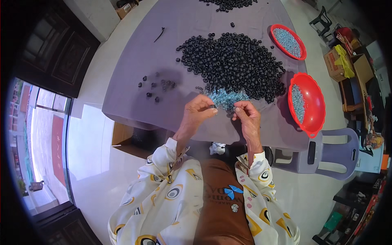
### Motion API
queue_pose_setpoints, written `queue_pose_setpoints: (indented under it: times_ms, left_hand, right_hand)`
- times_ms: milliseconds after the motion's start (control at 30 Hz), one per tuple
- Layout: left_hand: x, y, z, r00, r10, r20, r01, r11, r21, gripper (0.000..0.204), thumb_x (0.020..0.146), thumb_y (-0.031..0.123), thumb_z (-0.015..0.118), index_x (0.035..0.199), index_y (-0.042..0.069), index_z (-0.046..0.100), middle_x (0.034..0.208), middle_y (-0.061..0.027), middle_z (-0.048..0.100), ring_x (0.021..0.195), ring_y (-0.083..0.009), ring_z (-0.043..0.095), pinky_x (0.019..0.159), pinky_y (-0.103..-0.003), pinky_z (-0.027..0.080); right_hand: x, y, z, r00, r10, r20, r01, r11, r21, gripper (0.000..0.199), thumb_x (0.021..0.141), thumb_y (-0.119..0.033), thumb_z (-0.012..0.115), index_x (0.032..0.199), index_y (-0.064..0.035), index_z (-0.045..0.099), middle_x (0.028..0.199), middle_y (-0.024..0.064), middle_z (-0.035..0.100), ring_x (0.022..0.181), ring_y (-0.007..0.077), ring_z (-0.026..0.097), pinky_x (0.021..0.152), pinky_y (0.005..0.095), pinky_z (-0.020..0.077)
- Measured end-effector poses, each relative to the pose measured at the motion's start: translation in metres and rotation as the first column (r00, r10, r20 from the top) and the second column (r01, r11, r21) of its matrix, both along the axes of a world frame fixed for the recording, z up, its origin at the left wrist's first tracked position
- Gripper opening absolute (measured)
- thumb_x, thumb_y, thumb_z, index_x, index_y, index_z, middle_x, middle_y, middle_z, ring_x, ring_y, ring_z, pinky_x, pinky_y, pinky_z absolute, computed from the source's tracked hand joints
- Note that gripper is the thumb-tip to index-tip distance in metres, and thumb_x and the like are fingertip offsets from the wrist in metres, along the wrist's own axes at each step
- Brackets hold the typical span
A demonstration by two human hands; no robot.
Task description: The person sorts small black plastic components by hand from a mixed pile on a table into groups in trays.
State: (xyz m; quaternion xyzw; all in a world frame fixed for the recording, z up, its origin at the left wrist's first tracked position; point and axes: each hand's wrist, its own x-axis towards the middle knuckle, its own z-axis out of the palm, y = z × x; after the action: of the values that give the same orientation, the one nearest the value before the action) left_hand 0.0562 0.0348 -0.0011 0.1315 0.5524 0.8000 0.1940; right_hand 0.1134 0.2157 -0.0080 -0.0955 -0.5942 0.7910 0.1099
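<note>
Over the near edge of the table, both my hands are raised close together with fingertips pinched. My left hand (199, 112) grips a small black round piece between thumb and forefinger. My right hand (248, 118) is closed at thumb and forefinger; what sits between those tips is too small to make out. Just beyond the fingers lies a heap of tiny pale blue pieces (227, 97). Behind it spreads a large mound of black, bead-like round pieces (234, 57), some showing holes. Several loose black pieces (153, 85) are scattered left of my left hand.
A purple-grey cloth covers the table (139, 53). Two red bowls, a near one (314, 102) and a far one (302, 49), hold pale blue pieces at the right. A thin black strip (159, 34) lies far left. A grey plastic chair (326, 153) stands against the right side.
</note>
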Motion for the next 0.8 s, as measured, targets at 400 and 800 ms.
queue_pose_setpoints:
  times_ms: [400, 800]
  left_hand:
    - [0.017, 0.028, -0.002, 0.987, -0.026, 0.161, 0.024, 1.0, 0.011, 0.011, 0.081, 0.004, 0.063, 0.089, 0.003, 0.055, 0.082, -0.0035, 0.06, 0.071, -0.0098, 0.055, 0.066, -0.024, 0.045]
    - [0.026, 0.041, -0.002, 0.98, 0.143, 0.138, -0.158, 0.981, 0.109, 0.014, 0.079, -0.002, 0.062, 0.087, 0.003, 0.053, 0.082, -0.0038, 0.06, 0.073, -0.009, 0.057, 0.069, -0.023, 0.047]
  right_hand:
    - [0.007, -0.008, 0.008, 0.999, 0.015, -0.048, -0.016, 1.0, -0.019, 0.008, 0.084, -0.001, 0.059, 0.091, -0.0005, 0.056, 0.075, 0.0022, 0.056, 0.063, 0.0093, 0.054, 0.058, 0.0228, 0.0468]
    - [0.016, -0.025, 0.018, 0.985, -0.064, -0.157, 0.112, 0.942, 0.315, 0.012, 0.081, 0.005, 0.057, 0.091, -0.0014, 0.054, 0.078, -0.0006, 0.054, 0.07, 0.0052, 0.051, 0.063, 0.0189, 0.0431]
